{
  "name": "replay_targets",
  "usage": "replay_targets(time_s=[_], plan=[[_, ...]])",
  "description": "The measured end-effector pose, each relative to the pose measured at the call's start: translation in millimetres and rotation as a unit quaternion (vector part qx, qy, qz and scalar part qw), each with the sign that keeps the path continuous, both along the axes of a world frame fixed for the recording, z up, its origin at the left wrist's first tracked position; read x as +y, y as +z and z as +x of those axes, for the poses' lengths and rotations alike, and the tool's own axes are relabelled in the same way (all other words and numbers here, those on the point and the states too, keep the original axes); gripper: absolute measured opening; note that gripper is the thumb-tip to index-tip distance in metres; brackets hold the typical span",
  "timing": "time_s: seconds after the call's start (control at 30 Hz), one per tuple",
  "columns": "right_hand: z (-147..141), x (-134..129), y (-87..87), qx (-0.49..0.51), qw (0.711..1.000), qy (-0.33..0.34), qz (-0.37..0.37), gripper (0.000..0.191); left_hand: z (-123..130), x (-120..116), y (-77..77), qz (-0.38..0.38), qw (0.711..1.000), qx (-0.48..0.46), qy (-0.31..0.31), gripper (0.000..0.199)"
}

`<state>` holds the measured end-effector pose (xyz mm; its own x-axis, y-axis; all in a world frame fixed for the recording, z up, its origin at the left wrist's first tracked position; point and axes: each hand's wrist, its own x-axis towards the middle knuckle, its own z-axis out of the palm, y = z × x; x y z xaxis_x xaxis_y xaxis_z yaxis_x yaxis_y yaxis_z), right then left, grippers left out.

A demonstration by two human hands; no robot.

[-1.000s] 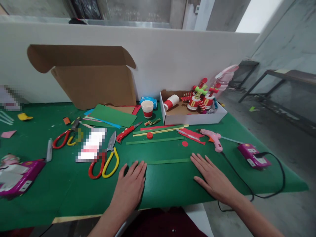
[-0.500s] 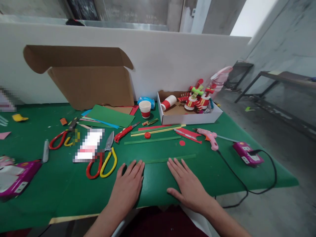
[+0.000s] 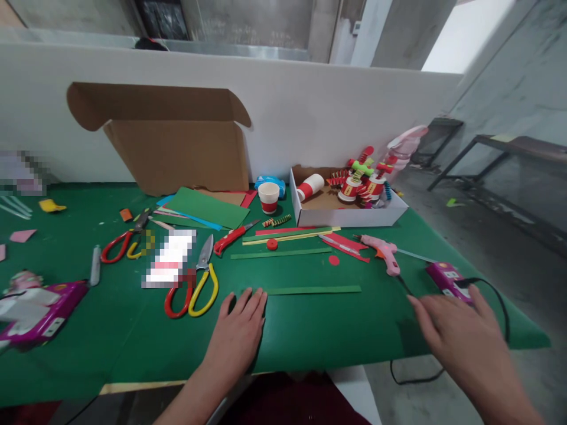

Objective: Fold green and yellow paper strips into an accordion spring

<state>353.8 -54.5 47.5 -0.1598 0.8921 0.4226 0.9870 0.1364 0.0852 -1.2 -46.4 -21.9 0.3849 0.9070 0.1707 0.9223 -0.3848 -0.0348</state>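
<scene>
My left hand (image 3: 239, 330) lies flat on the green table, its fingertips on the left end of a green paper strip (image 3: 316, 290). Over on the right, my right hand (image 3: 463, 330) hovers near the table edge beside the cord of a pink glue gun (image 3: 384, 251). Its thumb and forefinger come close to the cord; the other fingers are partly hidden, so its grip cannot be made out. A second green strip (image 3: 283, 254), a red disc (image 3: 333, 260) and a small red roll (image 3: 271, 244) lie farther back.
Scissors (image 3: 204, 271) and a red cutter (image 3: 233, 237) lie left of centre. Behind stand a paper cup (image 3: 269, 198) and a white box (image 3: 354, 217) holding cup figures. A purple power strip (image 3: 447, 280) is at right, another (image 3: 57, 313) at left.
My right hand has left the green strip and moved right, toward the glue gun's cord and the power strip. My left hand remains at the strip's left end. The view has shifted slightly.
</scene>
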Motion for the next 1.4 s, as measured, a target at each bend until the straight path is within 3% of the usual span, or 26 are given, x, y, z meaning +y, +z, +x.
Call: replay_targets(time_s=[0.1,0.2,0.3,0.43,0.67,0.8,0.9,1.03,1.2,1.3,1.4], plan=[[-31,18,-8.0,0.016,0.994,0.102,-0.039,0.045,1,1,0.3,-0.004,1.0,-0.001,0.003,0.041],[-73,29,-32.0,0.03,0.974,0.175,-0.139,0.067,1,1,2.8,-0.002,1.0,0.006,-0.004,0.042],[-93,32,-52.0,0.039,0.945,0.229,-0.23,0.072,1,0,5.8,-0.004,1.0,0.011,-0.008,0.045],[-84,30,-64.6,0.052,0.942,0.228,-0.242,0.071,1,0,7.4,-0.011,1.0,0.006,-0.011,0.045],[-37,22,-73.1,0.039,0.962,0.16,-0.22,0.067,-8,5,12.0,-0.031,0.999,0.002,-0.041,0.04],[-37,21,-63.6,0.043,0.981,0.1,-0.159,0.075,-8,12,23.1,-0.036,0.998,-0.016,-0.039,0.039],[-74,25,-49.6,0.063,0.972,0.162,-0.157,0.075,4,26,38.0,-0.033,0.999,-0.019,-0.03,0.038],[-128,31,-44.0,0.088,0.924,0.281,-0.244,0.078,28,51,51.7,-0.113,0.99,-0.02,-0.076,0.024],[-135,39,-50.0,0.109,0.908,0.293,-0.28,0.074,40,68,51.3,-0.176,0.981,-0.002,-0.084,0.02],[-129,49,-34.6,0.166,0.922,0.282,-0.208,0.065,35,78,55.2,-0.204,0.973,-0.015,-0.11,0.015],[-133,63,-4.8,0.281,0.924,0.255,-0.048,0.052,20,97,63.0,-0.241,0.957,-0.111,-0.113,0.009]])
